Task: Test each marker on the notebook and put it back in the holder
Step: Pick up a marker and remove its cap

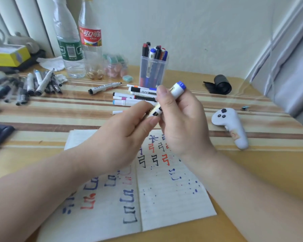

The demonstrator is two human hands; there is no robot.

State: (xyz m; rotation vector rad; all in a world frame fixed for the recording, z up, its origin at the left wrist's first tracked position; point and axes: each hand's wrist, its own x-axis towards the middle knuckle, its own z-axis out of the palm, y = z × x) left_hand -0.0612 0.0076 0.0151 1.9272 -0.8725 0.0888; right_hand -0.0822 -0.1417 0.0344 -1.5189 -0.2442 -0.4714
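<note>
While my right hand (pixel 180 123) curls round the smooth, blue-tipped marker (pixel 177 89), my left hand (pixel 122 137) pinches its near end, perhaps a cap, above the lined paper notebook (pixel 166 206).

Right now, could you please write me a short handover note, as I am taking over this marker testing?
Right hand grips the blue-ended marker near its top; left hand pinches its lower end, above the notebook. Whether its tip is capped is hidden.
The holder stands behind the hands, several markers in it.
Done: the notebook carries blue, red and black test marks.
Left: return this marker to the holder; the loose markers lying in front of the holder probably need testing.
</note>
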